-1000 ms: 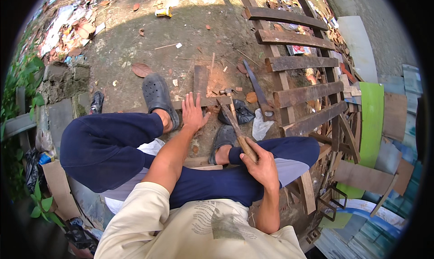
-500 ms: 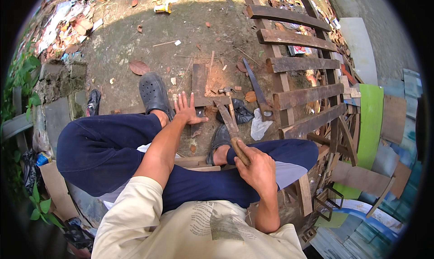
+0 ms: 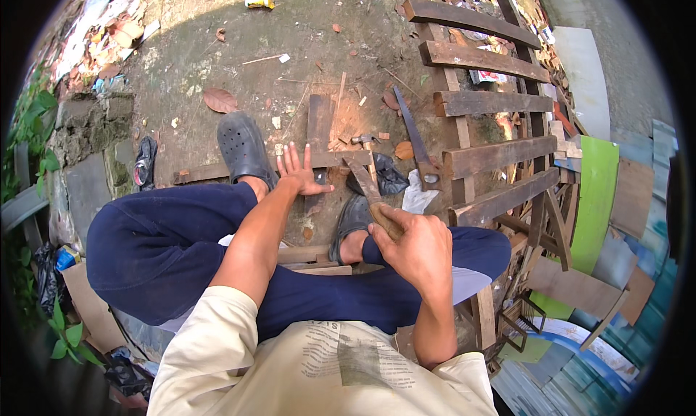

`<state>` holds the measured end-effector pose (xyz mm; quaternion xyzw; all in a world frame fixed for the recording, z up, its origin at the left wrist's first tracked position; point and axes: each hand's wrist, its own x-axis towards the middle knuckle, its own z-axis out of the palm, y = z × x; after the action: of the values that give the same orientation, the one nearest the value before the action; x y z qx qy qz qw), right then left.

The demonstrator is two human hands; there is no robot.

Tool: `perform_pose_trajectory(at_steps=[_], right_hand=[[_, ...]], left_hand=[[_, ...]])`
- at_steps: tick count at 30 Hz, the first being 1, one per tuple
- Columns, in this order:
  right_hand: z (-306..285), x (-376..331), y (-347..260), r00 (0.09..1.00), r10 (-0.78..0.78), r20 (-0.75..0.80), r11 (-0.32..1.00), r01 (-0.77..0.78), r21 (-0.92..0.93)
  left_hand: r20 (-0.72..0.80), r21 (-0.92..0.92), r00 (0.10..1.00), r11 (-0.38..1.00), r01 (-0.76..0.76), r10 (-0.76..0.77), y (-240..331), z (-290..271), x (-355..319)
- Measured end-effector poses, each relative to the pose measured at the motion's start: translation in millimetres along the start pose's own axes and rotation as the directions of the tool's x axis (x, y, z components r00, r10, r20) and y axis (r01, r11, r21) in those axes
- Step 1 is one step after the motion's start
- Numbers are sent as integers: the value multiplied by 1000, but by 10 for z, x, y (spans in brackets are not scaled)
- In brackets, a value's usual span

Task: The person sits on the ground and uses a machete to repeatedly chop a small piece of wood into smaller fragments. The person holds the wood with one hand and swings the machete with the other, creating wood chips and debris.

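Observation:
My left hand (image 3: 297,173) lies flat with fingers spread on a dark wooden plank (image 3: 210,172), which runs sideways across a second short plank (image 3: 317,118). My left foot, in a grey clog (image 3: 243,146), also presses on the sideways plank. In my right hand (image 3: 415,245) is the wooden handle of a machete (image 3: 365,182). Its worn blade points forward and left, with the tip near the plank's right end; I cannot tell whether they touch. Just beyond the blade lies a hammer (image 3: 367,142) with a wooden handle.
A handsaw (image 3: 413,133) lies right of the hammer, near a black plastic bag (image 3: 389,175) and a clear one (image 3: 418,193). A slatted wooden frame (image 3: 500,104) stands at the right, beside a green panel (image 3: 598,206). Broken blocks (image 3: 94,133) edge the left side.
My right hand has moved a little forward with the machete, the blade still pointing at the plank's right end. My left hand stays flat on the plank.

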<state>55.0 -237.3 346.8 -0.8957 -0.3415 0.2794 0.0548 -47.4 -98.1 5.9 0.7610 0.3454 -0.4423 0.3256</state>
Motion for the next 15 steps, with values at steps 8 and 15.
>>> perform_pose_trajectory(at_steps=[8, 15], right_hand=[[-221, 532, -218, 997, -68, 28, 996, 69, -60], [-289, 805, -144, 982, -136, -134, 990, 131, -46]], left_hand=[[8, 7, 1000, 1000, -13, 13, -77, 4, 23], [66, -10, 973, 975, -221, 221, -62, -698, -157]])
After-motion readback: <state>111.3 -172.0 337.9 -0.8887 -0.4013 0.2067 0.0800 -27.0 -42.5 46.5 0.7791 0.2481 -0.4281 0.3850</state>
